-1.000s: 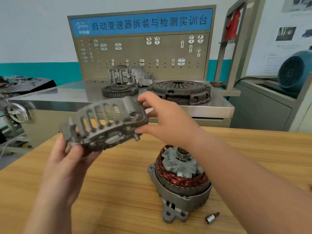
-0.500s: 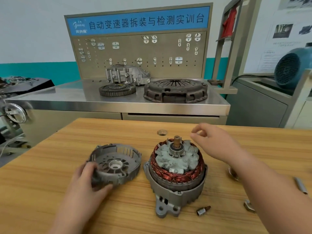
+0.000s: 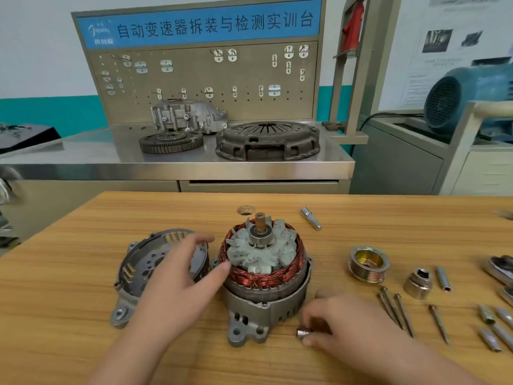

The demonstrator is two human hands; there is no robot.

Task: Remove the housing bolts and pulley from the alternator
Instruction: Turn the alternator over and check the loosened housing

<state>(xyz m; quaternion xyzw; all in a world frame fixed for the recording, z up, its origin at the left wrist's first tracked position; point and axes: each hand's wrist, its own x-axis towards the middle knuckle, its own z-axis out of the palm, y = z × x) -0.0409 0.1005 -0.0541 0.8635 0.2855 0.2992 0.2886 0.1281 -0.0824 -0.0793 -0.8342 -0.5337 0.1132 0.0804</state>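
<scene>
The opened alternator (image 3: 263, 276) stands on the wooden table (image 3: 69, 287), copper windings and rotor shaft exposed. Its removed front housing cover (image 3: 138, 262) lies flat to the left. My left hand (image 3: 180, 276) hovers over the gap between them with relaxed fingers, thumb tip at the windings' edge. My right hand (image 3: 341, 320) pinches a small socket bit (image 3: 302, 332) on the table by the alternator's front right. The ribbed pulley (image 3: 367, 263) lies to the right, and several long housing bolts (image 3: 399, 311) lie in front of it.
A large socket (image 3: 417, 283), a small sleeve (image 3: 443, 278) and several bits (image 3: 497, 329) lie at the right. A chrome adapter (image 3: 311, 218) lies behind the alternator. A steel bench (image 3: 111, 162) beyond carries a clutch cover (image 3: 268, 140), a ring gear (image 3: 170, 141) and a gearbox casing (image 3: 188, 115).
The cover, held up in both hands a second ago, now lies on the table. My left hand let it go. My right hand came down to the small socket bit.
</scene>
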